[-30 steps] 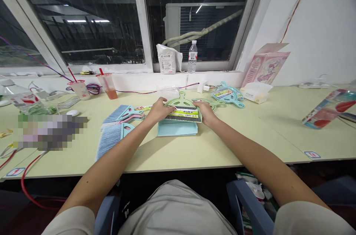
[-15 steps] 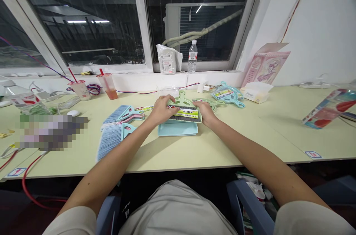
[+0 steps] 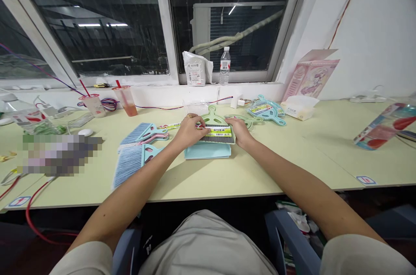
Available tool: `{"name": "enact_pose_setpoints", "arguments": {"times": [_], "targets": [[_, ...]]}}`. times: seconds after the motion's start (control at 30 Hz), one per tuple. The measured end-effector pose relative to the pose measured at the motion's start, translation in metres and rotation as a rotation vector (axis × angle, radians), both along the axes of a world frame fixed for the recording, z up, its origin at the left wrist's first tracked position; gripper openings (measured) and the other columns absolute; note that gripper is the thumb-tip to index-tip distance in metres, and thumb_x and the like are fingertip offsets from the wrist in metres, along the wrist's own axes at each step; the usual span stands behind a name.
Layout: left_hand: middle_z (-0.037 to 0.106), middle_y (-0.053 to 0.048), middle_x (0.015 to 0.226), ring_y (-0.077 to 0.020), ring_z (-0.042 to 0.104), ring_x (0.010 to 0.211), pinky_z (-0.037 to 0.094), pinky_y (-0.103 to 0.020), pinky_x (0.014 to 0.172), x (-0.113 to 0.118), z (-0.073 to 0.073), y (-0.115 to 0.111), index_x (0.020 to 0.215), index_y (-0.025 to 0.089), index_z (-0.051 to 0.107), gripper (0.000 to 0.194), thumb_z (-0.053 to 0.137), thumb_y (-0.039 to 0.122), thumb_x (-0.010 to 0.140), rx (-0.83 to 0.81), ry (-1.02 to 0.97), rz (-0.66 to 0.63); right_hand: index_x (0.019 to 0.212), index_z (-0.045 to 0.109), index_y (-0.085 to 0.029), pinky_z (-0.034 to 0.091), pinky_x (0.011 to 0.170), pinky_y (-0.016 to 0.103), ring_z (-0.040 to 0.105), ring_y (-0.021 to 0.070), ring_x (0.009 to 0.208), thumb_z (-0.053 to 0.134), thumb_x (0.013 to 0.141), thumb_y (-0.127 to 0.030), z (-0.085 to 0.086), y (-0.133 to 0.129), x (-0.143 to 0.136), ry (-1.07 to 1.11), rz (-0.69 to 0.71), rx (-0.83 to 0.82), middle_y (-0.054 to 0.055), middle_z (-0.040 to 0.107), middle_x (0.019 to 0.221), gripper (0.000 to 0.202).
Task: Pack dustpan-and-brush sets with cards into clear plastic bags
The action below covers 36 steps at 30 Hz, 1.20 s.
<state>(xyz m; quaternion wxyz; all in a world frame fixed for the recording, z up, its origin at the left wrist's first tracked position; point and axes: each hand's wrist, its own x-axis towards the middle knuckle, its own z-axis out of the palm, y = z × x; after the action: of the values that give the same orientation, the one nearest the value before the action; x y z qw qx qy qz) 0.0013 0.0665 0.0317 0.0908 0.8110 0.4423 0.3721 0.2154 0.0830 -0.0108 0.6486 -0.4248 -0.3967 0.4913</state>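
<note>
A light green hand brush and dustpan set (image 3: 212, 115) with dark bristles lies before me, its handle pointing away. Across it runs a yellow-green paper label (image 3: 221, 131). My left hand (image 3: 191, 130) grips the set's left side, thumb on the label and fingers curled over the top. At the right end, my right hand (image 3: 241, 132) holds the edge, its fingertips partly hidden. Just below, nearer to me, is a light blue dustpan (image 3: 208, 152), partly covered by the green set. Beside my left forearm lie blue-bristled hand brushes (image 3: 130, 164), with a pink handle (image 3: 156, 137) among them.
Packaged blue brush sets (image 3: 266, 110) and a green handle (image 3: 251, 121) lie to the right rear. Drink cups (image 3: 126, 101) stand at the left rear. A tissue box (image 3: 299, 109) and a tilted bottle (image 3: 383, 127) are on the right. A water bottle (image 3: 225, 67) stands on the sill.
My left hand has shifted very slightly on the green set, and a little more of the label shows. My right hand keeps its place.
</note>
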Motion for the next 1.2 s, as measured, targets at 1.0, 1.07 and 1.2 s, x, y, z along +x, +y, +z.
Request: {"name": "enact_pose_setpoints", "arguments": {"times": [1.0, 1.07, 1.2], "targets": [[0.074, -0.014, 0.093, -0.0237, 0.076, 0.080, 0.067, -0.041, 0.069, -0.111, 0.059, 0.027, 0.122, 0.007, 0.060, 0.036, 0.050, -0.001, 0.089, -0.821, -1.282, 0.083, 0.085, 0.065, -0.015, 0.042, 0.049, 0.024, 0.066, 0.0155, 0.060, 0.064, 0.085, -0.027, 0.046, 0.086, 0.000, -0.494, -0.120, 0.010, 0.009, 0.070, 0.083, 0.012], [0.074, -0.013, 0.093, -0.0228, 0.076, 0.078, 0.067, -0.039, 0.065, -0.132, 0.062, 0.031, 0.125, 0.009, 0.058, 0.037, 0.051, 0.001, 0.090, -0.810, -1.334, 0.145, 0.076, 0.064, -0.014, 0.045, 0.053, 0.026, 0.064, 0.0165, 0.060, 0.071, 0.077, -0.018, 0.043, 0.106, 0.005, -0.626, -0.107, -0.035, 0.009, 0.069, 0.076, 0.007], [0.074, -0.015, 0.094, -0.0240, 0.076, 0.077, 0.067, -0.035, 0.058, -0.160, 0.063, 0.033, 0.127, 0.009, 0.060, 0.037, 0.051, 0.005, 0.091, -0.853, -1.336, 0.200, 0.068, 0.062, -0.015, 0.047, 0.055, 0.028, 0.061, 0.0185, 0.058, 0.078, 0.067, -0.011, 0.032, 0.139, 0.000, -0.794, -0.104, -0.128, 0.007, 0.063, 0.060, 0.016]]}}
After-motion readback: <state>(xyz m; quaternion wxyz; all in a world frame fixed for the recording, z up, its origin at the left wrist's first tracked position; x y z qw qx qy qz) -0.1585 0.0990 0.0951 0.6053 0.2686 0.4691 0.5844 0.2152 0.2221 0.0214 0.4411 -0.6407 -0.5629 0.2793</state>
